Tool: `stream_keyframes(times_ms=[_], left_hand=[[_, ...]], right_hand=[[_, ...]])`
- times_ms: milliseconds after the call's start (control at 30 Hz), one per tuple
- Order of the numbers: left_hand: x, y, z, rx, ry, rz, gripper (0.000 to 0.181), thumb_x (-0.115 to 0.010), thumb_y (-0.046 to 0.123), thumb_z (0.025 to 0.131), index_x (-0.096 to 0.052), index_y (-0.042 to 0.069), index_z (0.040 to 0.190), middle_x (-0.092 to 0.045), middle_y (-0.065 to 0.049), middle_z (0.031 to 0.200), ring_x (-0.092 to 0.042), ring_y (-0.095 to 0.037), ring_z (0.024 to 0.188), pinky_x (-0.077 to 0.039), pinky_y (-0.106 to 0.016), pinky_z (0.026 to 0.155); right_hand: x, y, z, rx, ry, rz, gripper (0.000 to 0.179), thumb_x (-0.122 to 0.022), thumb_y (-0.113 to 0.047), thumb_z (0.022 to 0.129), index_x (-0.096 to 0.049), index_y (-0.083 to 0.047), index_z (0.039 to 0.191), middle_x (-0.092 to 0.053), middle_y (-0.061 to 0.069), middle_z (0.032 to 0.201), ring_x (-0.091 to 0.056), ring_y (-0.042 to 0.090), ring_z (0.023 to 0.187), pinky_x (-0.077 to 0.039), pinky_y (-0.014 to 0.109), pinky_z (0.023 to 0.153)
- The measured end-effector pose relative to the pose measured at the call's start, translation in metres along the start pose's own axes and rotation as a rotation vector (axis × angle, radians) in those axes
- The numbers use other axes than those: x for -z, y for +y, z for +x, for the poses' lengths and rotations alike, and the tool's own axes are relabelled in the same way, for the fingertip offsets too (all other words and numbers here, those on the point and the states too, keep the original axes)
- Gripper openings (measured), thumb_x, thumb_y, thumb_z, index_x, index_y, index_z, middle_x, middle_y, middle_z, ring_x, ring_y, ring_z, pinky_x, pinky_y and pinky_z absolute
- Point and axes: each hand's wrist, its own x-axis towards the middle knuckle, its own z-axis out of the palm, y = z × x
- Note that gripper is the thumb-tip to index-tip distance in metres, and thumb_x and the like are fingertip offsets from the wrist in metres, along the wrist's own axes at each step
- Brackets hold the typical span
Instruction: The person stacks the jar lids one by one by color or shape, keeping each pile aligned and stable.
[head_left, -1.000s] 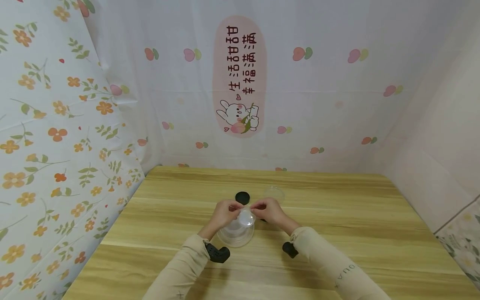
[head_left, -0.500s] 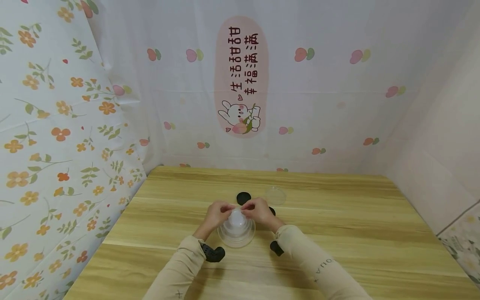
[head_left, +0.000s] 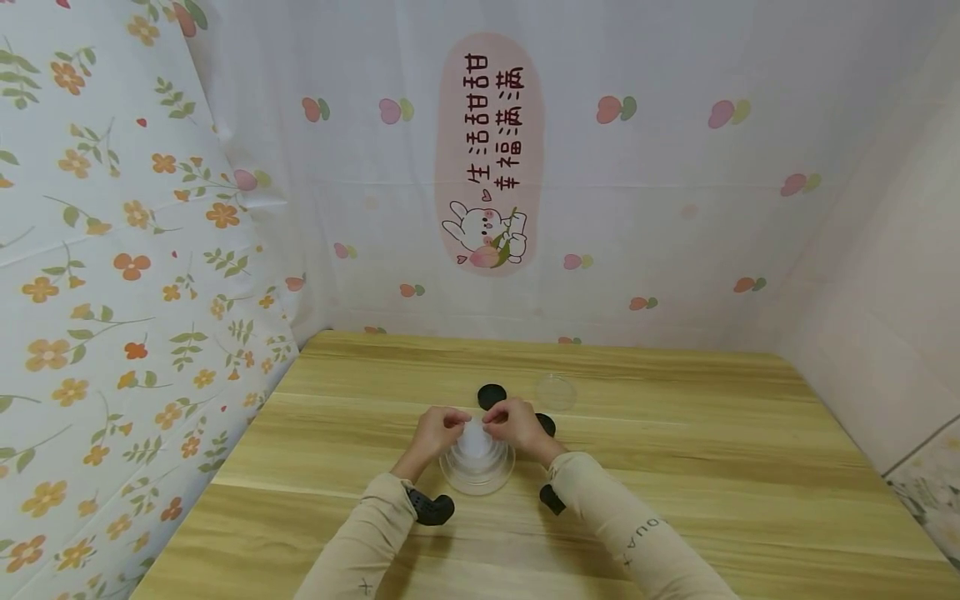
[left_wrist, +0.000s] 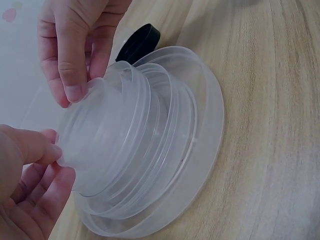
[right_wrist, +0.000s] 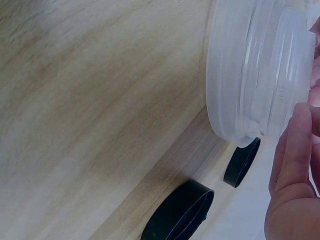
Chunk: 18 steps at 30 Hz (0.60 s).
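A stepped stack of clear round plastic lids point(left_wrist: 197, 150), broad at the bottom and narrower toward the top, sits on the table. The topmost clear lid point(left_wrist: 100, 142) lies on the smaller pieces beneath it. My left hand point(head_left: 438, 430) pinches its rim on the left between thumb and fingers. Opposite it, my right hand point(head_left: 514, 423) pinches the rim on the far right side, thumb and forefinger together. In the right wrist view the stack's side point(right_wrist: 240, 75) shows several layered rims, and the fingertips are partly cut off by the frame edge.
Behind the stack lies a black round lid point(head_left: 492, 396), and another black lid point(head_left: 546, 424) is beside my right wrist. Farther back is a flat clear lid point(head_left: 556, 392). The wooden table point(head_left: 675, 467) meets a patterned cloth at the back and left.
The small clear lid, held tilted over the right side of the stack, has moved left and down onto its top. Both hands moved with it; lately they have barely shifted.
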Motion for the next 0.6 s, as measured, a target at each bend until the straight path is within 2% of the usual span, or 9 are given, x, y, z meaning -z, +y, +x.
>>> stream_keyframes(times_ms=[333, 433, 600], left_hand=[[-0.001, 0.0, 0.001, 0.016, -0.004, -0.007, 0.016, -0.054, -0.006, 0.078, -0.066, -0.007, 0.089, -0.064, -0.016, 0.084, -0.056, -0.021, 0.07, -0.046, -0.024, 0.054], [-0.001, 0.002, 0.002, 0.029, -0.01, 0.001, 0.017, -0.055, -0.002, 0.08, -0.066, -0.005, 0.092, -0.064, -0.014, 0.085, -0.055, -0.021, 0.074, -0.046, -0.025, 0.059], [-0.001, 0.01, 0.005, 0.002, -0.031, 0.015, 0.017, -0.056, 0.002, 0.082, -0.065, -0.003, 0.095, -0.063, -0.011, 0.085, -0.056, -0.024, 0.078, -0.047, -0.03, 0.064]], right_hand=[[0.003, -0.001, -0.003, 0.009, -0.015, 0.034, 0.01, -0.062, 0.001, 0.079, -0.064, 0.008, 0.085, -0.062, 0.008, 0.073, -0.058, 0.012, 0.06, -0.05, 0.024, 0.054], [0.008, 0.001, -0.006, 0.016, -0.005, 0.033, 0.01, -0.062, 0.0, 0.079, -0.065, 0.006, 0.086, -0.062, 0.008, 0.075, -0.059, 0.012, 0.062, -0.05, 0.023, 0.055], [0.021, 0.011, -0.013, 0.051, 0.023, 0.032, 0.012, -0.061, 0.0, 0.08, -0.064, 0.008, 0.088, -0.062, 0.01, 0.077, -0.06, 0.017, 0.064, -0.05, 0.025, 0.055]])
